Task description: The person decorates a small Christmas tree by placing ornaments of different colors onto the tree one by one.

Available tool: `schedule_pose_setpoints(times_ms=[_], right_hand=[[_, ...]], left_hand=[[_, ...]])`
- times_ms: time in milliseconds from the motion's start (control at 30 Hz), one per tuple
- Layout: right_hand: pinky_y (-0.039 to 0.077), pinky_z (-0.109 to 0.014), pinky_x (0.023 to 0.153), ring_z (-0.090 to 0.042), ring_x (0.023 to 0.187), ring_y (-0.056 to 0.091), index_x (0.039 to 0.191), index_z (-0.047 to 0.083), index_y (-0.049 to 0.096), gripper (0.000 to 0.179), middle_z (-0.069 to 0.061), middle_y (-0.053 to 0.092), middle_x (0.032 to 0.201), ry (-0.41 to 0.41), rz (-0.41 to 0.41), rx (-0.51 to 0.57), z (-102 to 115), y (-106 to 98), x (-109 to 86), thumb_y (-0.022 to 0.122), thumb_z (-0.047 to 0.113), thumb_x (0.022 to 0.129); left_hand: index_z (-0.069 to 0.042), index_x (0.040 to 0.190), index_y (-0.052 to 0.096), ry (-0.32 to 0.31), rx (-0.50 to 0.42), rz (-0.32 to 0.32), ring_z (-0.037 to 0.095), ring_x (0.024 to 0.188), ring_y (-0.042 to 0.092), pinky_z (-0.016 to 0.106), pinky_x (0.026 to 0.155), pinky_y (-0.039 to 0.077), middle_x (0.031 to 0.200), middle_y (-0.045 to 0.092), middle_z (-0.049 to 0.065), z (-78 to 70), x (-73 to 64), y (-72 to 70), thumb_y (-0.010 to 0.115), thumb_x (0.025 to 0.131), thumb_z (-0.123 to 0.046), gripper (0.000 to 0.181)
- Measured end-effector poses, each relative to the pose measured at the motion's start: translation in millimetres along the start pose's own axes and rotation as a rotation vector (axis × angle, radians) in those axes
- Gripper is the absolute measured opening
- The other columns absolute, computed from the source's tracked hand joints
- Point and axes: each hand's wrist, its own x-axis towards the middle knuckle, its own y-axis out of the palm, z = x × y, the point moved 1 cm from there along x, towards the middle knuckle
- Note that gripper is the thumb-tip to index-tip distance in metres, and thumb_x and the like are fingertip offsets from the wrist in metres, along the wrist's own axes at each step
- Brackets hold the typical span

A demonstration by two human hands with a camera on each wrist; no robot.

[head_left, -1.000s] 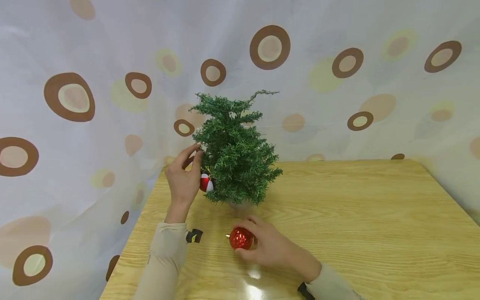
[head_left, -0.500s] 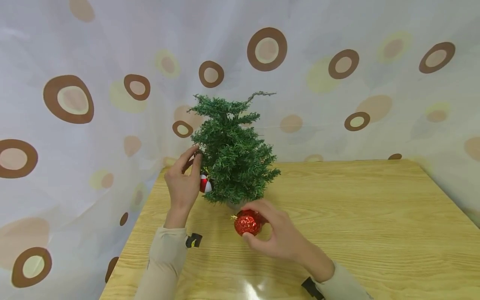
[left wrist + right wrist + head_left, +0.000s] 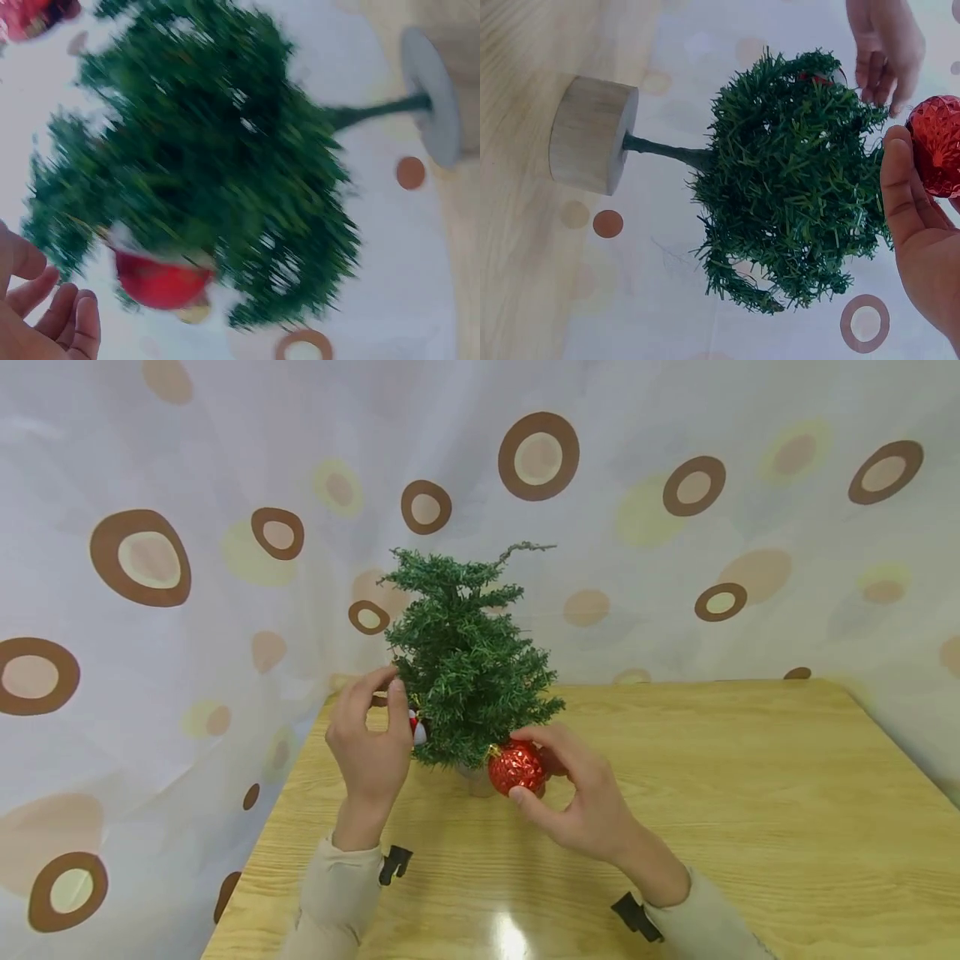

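Observation:
A small green artificial Christmas tree (image 3: 472, 668) stands on the table. My right hand (image 3: 592, 810) holds a glittery red bauble (image 3: 516, 768) with a gold cap between thumb and fingers, in front of the tree's lower right side. At the tree's left side is my left hand (image 3: 367, 756), fingers loosely bent and nothing between them in the left wrist view. Close beside it, a red and white ornament (image 3: 161, 283) hangs among the left branches; the hand partly covers it in the head view.
The tree has a thin trunk in a round wooden base (image 3: 589, 135). Wood-grain table (image 3: 712, 793) extends to the right. A pale curtain (image 3: 615, 427) with brown ring patterns rises behind and at the left. Black straps (image 3: 636, 917) show at both wrists.
My right hand has lifted the red bauble off the table and carried it up and right, toward the tree. My left hand has dropped slightly from the branch its fingertips were at.

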Motion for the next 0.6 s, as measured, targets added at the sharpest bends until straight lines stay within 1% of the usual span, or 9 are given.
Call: schedule_pose_setpoints(times_ms=[67, 133, 167, 233, 333, 400, 467, 500, 600], right_hand=[[0.061, -0.021, 0.067, -0.011, 0.083, 0.07, 0.133, -0.005, 0.06, 0.053, -0.013, 0.069, 0.113, -0.002, -0.017, 0.01, -1, -3, 2.3, 0.076, 0.003, 0.083], [0.061, -0.021, 0.066, -0.011, 0.084, 0.071, 0.132, -0.005, 0.06, 0.053, -0.013, 0.068, 0.113, -0.003, -0.034, 0.014, -1, -6, 4.2, 0.076, 0.002, 0.083], [0.061, -0.021, 0.066, -0.011, 0.083, 0.072, 0.132, -0.005, 0.06, 0.053, -0.014, 0.068, 0.113, -0.007, -0.041, 0.013, -2, -7, 5.2, 0.076, 0.001, 0.082], [0.061, -0.022, 0.065, -0.012, 0.083, 0.072, 0.132, -0.005, 0.06, 0.053, -0.014, 0.068, 0.113, -0.013, -0.052, 0.012, -2, -9, 7.1, 0.076, 0.001, 0.082], [0.061, -0.021, 0.065, -0.012, 0.083, 0.073, 0.132, -0.007, 0.06, 0.053, -0.015, 0.068, 0.114, -0.021, -0.064, 0.005, -1, -11, 10.2, 0.076, 0.002, 0.082], [0.061, -0.021, 0.065, -0.012, 0.083, 0.073, 0.132, -0.007, 0.059, 0.053, -0.016, 0.068, 0.114, -0.028, -0.07, 0.004, -1, -11, 11.9, 0.076, 0.001, 0.082], [0.061, -0.02, 0.065, -0.011, 0.083, 0.074, 0.132, -0.007, 0.059, 0.053, -0.016, 0.068, 0.115, -0.028, -0.076, 0.001, 0, -12, 12.9, 0.076, 0.0, 0.082], [0.061, -0.02, 0.065, -0.011, 0.083, 0.074, 0.133, -0.006, 0.059, 0.053, -0.016, 0.067, 0.116, -0.027, -0.077, 0.001, 0, -13, 13.2, 0.075, -0.001, 0.082], [0.061, -0.02, 0.066, -0.011, 0.086, 0.074, 0.134, -0.005, 0.06, 0.053, -0.016, 0.067, 0.117, -0.012, -0.08, 0.002, 0, -13, 13.3, 0.075, 0.0, 0.083]], left_hand=[[0.0, 0.109, 0.079, 0.034, -0.02, 0.003, 0.03, 0.086, 0.068, 0.031, 0.077, 0.054, 0.1, 0.074, 0.017, -10.7, -1.9, 0.7, 0.067, 0.1, -0.009, 0.017], [-0.002, 0.106, 0.08, 0.064, -0.05, 0.029, 0.027, 0.079, 0.065, 0.031, 0.071, 0.051, 0.095, 0.073, 0.016, -20.9, -4.4, 1.2, 0.067, 0.099, -0.009, 0.016], [-0.003, 0.105, 0.08, 0.081, -0.066, 0.048, 0.025, 0.074, 0.062, 0.032, 0.067, 0.05, 0.092, 0.073, 0.014, -25.6, -5.7, 1.3, 0.068, 0.099, -0.009, 0.015], [-0.004, 0.104, 0.081, 0.115, -0.097, 0.109, 0.021, 0.069, 0.06, 0.032, 0.062, 0.048, 0.086, 0.073, 0.011, -33.3, -8.3, 0.9, 0.068, 0.098, -0.009, 0.014], [-0.004, 0.105, 0.08, 0.157, -0.188, 0.239, 0.016, 0.066, 0.065, 0.029, 0.062, 0.053, 0.083, 0.075, 0.008, -40.7, -11.2, 0.6, 0.068, 0.097, -0.007, 0.014], [-0.003, 0.108, 0.08, 0.162, -0.248, 0.35, 0.014, 0.07, 0.071, 0.024, 0.066, 0.057, 0.086, 0.078, 0.008, -43.8, -12.3, 0.9, 0.069, 0.097, -0.006, 0.016], [-0.001, 0.112, 0.079, 0.148, -0.3, 0.454, 0.015, 0.075, 0.076, 0.023, 0.071, 0.061, 0.093, 0.081, 0.01, -45.9, -13.1, 1.6, 0.069, 0.096, -0.005, 0.019], [0.0, 0.114, 0.079, 0.136, -0.311, 0.496, 0.016, 0.078, 0.077, 0.023, 0.071, 0.062, 0.095, 0.081, 0.011, -46.7, -13.5, 2.1, 0.07, 0.096, -0.005, 0.021], [0.002, 0.12, 0.077, 0.107, -0.332, 0.59, 0.018, 0.083, 0.079, 0.022, 0.071, 0.062, 0.101, 0.081, 0.013, -48.2, -15.0, 3.5, 0.071, 0.096, -0.005, 0.025]])
